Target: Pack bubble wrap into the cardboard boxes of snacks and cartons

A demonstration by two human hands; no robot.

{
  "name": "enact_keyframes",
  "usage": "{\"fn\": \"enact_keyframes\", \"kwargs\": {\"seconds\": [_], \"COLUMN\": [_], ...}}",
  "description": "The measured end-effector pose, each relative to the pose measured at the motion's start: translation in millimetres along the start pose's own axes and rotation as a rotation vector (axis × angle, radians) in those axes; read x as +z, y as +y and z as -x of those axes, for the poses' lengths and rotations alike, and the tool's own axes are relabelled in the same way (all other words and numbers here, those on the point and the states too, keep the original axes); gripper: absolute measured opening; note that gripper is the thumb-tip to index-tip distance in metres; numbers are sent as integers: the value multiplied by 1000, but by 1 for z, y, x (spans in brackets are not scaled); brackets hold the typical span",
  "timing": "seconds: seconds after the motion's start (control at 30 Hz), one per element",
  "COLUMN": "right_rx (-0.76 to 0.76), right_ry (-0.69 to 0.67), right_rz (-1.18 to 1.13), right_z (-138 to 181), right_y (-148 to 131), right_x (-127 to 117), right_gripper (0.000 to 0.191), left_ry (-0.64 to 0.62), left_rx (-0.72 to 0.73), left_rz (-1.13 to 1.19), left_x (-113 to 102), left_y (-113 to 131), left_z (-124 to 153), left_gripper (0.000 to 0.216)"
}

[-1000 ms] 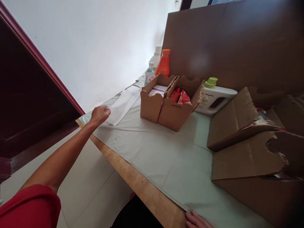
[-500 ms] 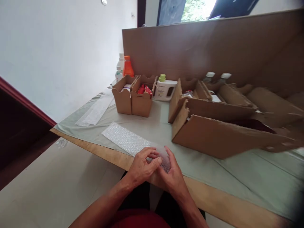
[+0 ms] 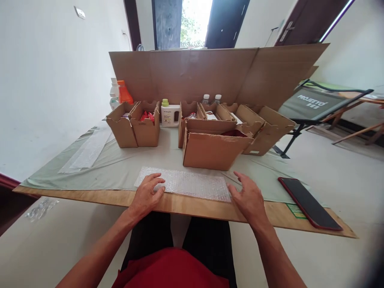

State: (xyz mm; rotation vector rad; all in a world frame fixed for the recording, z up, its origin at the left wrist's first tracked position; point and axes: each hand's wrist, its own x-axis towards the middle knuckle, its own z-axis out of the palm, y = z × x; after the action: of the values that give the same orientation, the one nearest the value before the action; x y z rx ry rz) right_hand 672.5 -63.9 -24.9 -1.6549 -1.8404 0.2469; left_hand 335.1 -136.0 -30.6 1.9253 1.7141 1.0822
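A strip of bubble wrap (image 3: 192,185) lies flat along the front edge of the cloth-covered table (image 3: 120,176). My left hand (image 3: 150,191) is over its left part, fingers apart and slightly curled. At the strip's right end is my right hand (image 3: 247,195), thumb and fingers spread, with the thumb close to or touching the corner. Neither hand grips anything. Just behind the strip stands a long cardboard box (image 3: 210,152) with something dark red inside.
More bubble wrap (image 3: 87,154) lies at the table's left. Cardboard bins (image 3: 147,134) line the back, with a white jug (image 3: 170,116) between them and a cardboard screen (image 3: 195,72) behind. A phone (image 3: 309,204) rests at the right front corner; a folding chair (image 3: 315,102) stands beyond.
My hands have moved apart, from close together at the strip's right end to either side of it. The strip's right end now lies flat. The view has turned right.
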Motion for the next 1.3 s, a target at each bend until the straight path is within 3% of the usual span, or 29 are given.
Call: {"fn": "enact_keyframes", "kwargs": {"seconds": [0.1,0.23,0.33,0.4,0.57,0.67,0.77,0.87,0.93,1.03,1.17,1.3], "right_rx": [-146,-383,-439,-409,-173,-58,-32,-27,-19,-17,22,64], "right_ry": [-58,-251,-298,-288,-176,-98,-79,-104,-124,-138,-117,-109], "right_rz": [37,45,73,104,219,275,285,269,246,179,33,-164], "right_z": [12,19,24,33,50,42,23,3,-5,-5,16,66], "right_y": [-35,-97,-99,-75,11,35,32,14,1,-13,-18,-26], "right_x": [22,80,95,83,13,-13,-14,4,18,28,20,11], "right_gripper": [43,32,30,33,36,38,37,39,37,23,21,37], "left_ry": [-33,-97,-114,-129,-165,-136,-33,17,-4,-30,-25,22], "left_rx": [78,134,125,132,140,84,-68,-232,-290,-315,-325,-309], "left_rz": [-75,-183,-245,-258,-278,-334,-451,-573,-618,-636,-626,-593], "left_x": [9,27,32,30,29,19,-8,-32,-36,-25,-15,-33], "left_y": [12,9,-12,-25,-36,-38,-46,-56,-57,-53,-42,-27], "left_z": [-17,-35,-37,-32,-24,-28,-31,-28,-24,-20,-20,-45], "left_gripper": [22,24,22,24,29,30,35,37,35,28,26,26]}}
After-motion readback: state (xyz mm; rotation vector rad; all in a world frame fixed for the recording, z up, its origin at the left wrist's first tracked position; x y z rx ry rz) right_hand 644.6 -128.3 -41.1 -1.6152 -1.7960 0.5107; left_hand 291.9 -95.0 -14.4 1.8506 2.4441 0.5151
